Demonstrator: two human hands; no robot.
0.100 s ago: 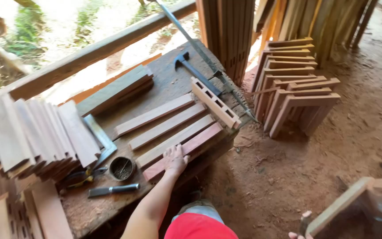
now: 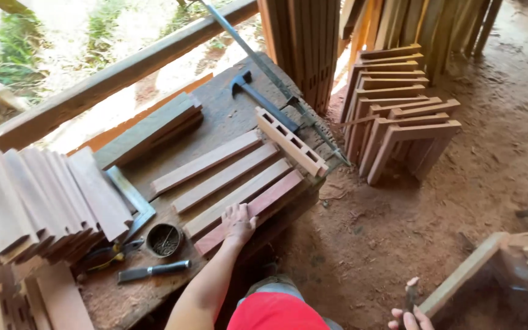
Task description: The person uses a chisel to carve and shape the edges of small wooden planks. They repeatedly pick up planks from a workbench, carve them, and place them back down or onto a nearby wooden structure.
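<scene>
Left hand (image 2: 238, 221) lies flat, fingers spread, on the reddish wooden slat (image 2: 258, 208), gripping nothing; right hand (image 2: 409, 311) loosely holds something unclear. The slat looks stiff, light; best grasped mid-length by its edges.

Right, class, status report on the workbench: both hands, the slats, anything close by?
Left hand flat on reddish slat, nearest of four slats. Right hand low at frame edge, gripping a dark tool, kind unclear. Nail tin and chisel sit beside left arm.

Smooth, matt reddish wooden slat (image 2: 252, 211) at centre; rough, dusty dark wooden workbench (image 2: 227, 122) beneath; dull grey metal hammer (image 2: 261, 98) in the upper middle.
</scene>
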